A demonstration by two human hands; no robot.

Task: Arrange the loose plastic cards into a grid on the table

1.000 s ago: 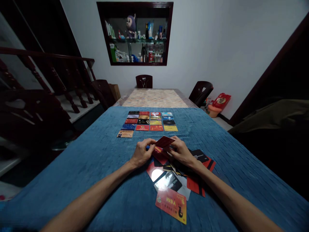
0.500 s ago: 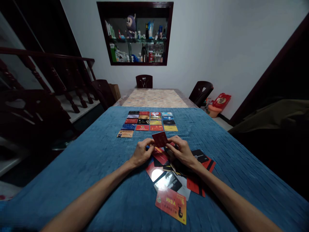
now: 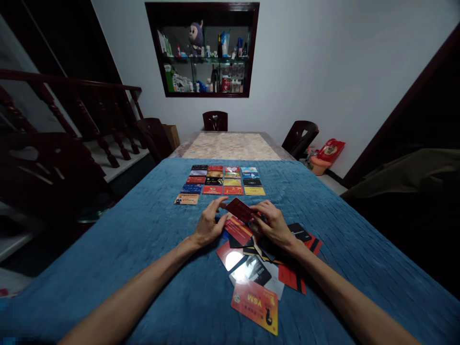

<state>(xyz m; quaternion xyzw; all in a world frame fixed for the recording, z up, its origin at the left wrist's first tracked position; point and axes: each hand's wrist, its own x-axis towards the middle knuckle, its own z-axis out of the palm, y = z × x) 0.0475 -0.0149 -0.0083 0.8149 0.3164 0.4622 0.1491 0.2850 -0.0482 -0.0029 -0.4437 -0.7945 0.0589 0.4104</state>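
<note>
While both forearms stretched out over the blue cloth (image 3: 143, 249) covering the table, the dark red card (image 3: 239, 209) was held just above the near heap of cards, tilted with its left end raised. The right hand (image 3: 273, 225) pinched the card's right end between thumb and fingers, closed on it. The left hand (image 3: 208, 224) lay beside the card's left end, its fingers half extended and its fingertips touching or nearly touching the card's left corner; whether it truly gripped the card could not be told. Directly below the held card lay a brighter red card (image 3: 238, 230), part of the loose pile of cards (image 3: 251, 268) spread under and behind the right wrist, with black, red and silver faces overlapping. Nearest the person, an orange card (image 3: 256, 305) sat at the pile's near edge. Farther out on the cloth, well apart from the hands, a grid of cards (image 3: 223, 181) lay in tidy rows, with one tan card (image 3: 186, 199) alone starting a row at the near left. Beyond the cloth the bare tabletop (image 3: 230, 146) showed, with dark chairs (image 3: 214, 120) around it and a wall cabinet (image 3: 201, 49) above.
</note>
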